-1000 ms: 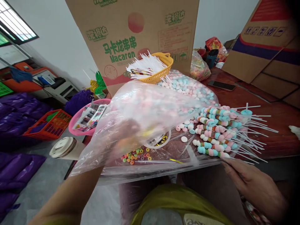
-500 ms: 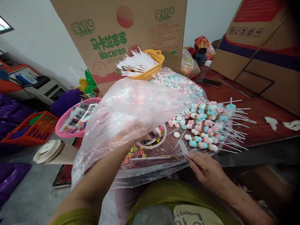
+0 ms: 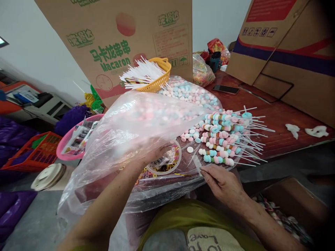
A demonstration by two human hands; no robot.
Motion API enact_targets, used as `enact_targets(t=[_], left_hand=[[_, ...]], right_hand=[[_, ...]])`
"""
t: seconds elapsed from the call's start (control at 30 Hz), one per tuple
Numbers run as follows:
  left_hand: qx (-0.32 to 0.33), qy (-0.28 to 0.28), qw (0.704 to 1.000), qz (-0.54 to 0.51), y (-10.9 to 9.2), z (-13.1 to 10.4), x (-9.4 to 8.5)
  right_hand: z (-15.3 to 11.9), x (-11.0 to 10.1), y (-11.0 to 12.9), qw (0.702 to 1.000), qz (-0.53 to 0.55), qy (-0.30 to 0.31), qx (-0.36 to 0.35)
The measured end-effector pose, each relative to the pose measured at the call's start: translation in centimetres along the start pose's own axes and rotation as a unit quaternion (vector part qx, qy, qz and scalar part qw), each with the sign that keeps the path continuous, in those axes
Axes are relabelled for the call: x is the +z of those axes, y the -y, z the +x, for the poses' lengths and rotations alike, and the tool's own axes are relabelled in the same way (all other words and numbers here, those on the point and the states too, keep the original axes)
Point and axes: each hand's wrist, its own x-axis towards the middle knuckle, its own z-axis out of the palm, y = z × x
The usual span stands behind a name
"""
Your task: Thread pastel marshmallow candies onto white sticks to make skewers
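Observation:
My right hand point(image 3: 222, 181), closed in a pinch, holds the end of a narrow, translucent plastic strip point(image 3: 198, 164) at the table's front edge. My left hand point(image 3: 155, 150) reaches under a large clear plastic bag point(image 3: 112, 132) to the rim of a round tub point(image 3: 179, 158). Its fingers are mostly hidden, so its grip cannot be made out. Small printed packets point(image 3: 167, 157) and gold twist ties lie in the tub. Right of it, candy skewers point(image 3: 220, 139) in pink, blue and white are piled with their sticks pointing right. A loose white candy point(image 3: 190, 150) lies between.
A yellow basket point(image 3: 159, 82) of white sticks stands behind, before a tall cardboard box point(image 3: 110, 31). Many pastel candies point(image 3: 188, 92) fill the big bag. Small ring candies point(image 3: 149, 174) lie by the tub. A phone point(image 3: 225, 89) and a pink basket point(image 3: 65, 139) flank the work area.
My left hand has moved over the tub's packets, and the plastic bag has shifted with the arm. My right hand keeps its pinch on the strip. The view has swung slightly right.

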Motion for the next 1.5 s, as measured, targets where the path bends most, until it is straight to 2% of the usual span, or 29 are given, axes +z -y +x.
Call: enact_targets(t=[0.1,0.2,0.27,0.37,0.4,0.47,0.53,0.57,0.63,0.7,0.77,0.87,0.9,0.97,1.03,1.13,1.27,1.3,1.33,1.37,1.43,1.5], left_hand=[[0.018,0.011,0.993,0.12,-0.8,-1.1,-0.3],[0.013,-0.051,0.981,0.187,-2.1,-2.5,-0.6],[0.072,-0.097,0.968,0.219,-3.2,-3.5,-1.2],[0.188,-0.105,0.956,0.201,-5.3,-4.6,-2.5],[0.2,-0.108,0.957,0.18,-5.9,-4.9,-2.8],[0.176,-0.135,0.968,0.116,-7.0,-5.6,-3.1],[0.128,-0.158,0.979,0.024,-7.7,-6.3,-2.4],[0.099,-0.152,0.983,-0.027,-8.0,-6.7,-1.7],[0.029,-0.11,0.985,-0.129,-8.5,-7.2,0.0],[-0.018,-0.047,0.974,-0.222,-8.9,-7.2,1.9],[-0.019,-0.005,0.958,-0.288,-9.2,-6.8,3.2],[0.011,0.033,0.943,-0.33,-9.5,-5.7,4.2],[0.017,0.043,0.941,-0.336,-9.6,-5.4,4.3],[0.016,0.046,0.936,-0.349,-9.6,-5.0,4.7],[-0.008,0.025,0.937,-0.347,-9.5,-4.9,5.3],[-0.017,-0.018,0.951,-0.307,-9.0,-5.3,6.4],[0.01,-0.077,0.952,-0.297,-8.5,-5.8,6.9],[0.018,-0.09,0.948,-0.305,-8.5,-5.9,6.8],[0.032,-0.101,0.944,-0.313,-8.5,-5.9,6.6],[0.05,-0.114,0.94,-0.319,-8.5,-6.0,6.4],[0.081,-0.143,0.932,-0.324,-8.6,-6.1,5.9],[0.111,-0.168,0.927,-0.318,-8.4,-6.3,5.5]], right_hand=[[0.5,-0.2,0.1,1.0,0.0,-0.013,-0.012],[1.9,-0.4,0.4,0.997,-0.035,-0.057,-0.029],[3.5,-0.6,0.9,0.992,-0.075,-0.089,-0.045],[5.9,-0.7,2.1,0.986,-0.093,-0.083,-0.11],[6.5,-0.7,2.5,0.985,-0.079,-0.073,-0.136],[6.8,-0.7,3.3,0.985,-0.029,-0.069,-0.158],[5.9,-0.6,3.7,0.989,0.053,-0.061,-0.124],[5.1,-0.6,3.8,0.989,0.099,-0.047,-0.094],[3.4,-0.6,3.4,0.985,0.172,-0.005,-0.028],[1.9,-0.8,2.6,0.979,0.198,0.018,0.044],[0.9,-1.4,1.6,0.973,0.208,0.036,0.095],[0.2,-1.8,0.3,0.953,0.266,0.09,0.117],[0.1,-1.6,0.0,0.946,0.283,0.092,0.128],[-0.1,-0.9,-0.3,0.943,0.285,0.059,0.161],[-0.4,-0.1,-0.4,0.956,0.236,0.021,0.174],[-0.6,-0.1,-1.5,0.984,0.111,0.011,0.136],[0.4,-3.1,-5.4,0.988,-0.038,-0.022,0.145],[0.7,-4.1,-6.6,0.978,-0.152,-0.007,0.14],[1.1,-4.8,-7.6,0.957,-0.254,0.035,0.132],[1.4,-5.4,-8.5,0.938,-0.319,0.073,0.117],[1.8,-6.0,-9.9,0.912,-0.377,0.133,0.088],[1.8,-6.4,-10.6,0.917,-0.363,0.157,0.06]])
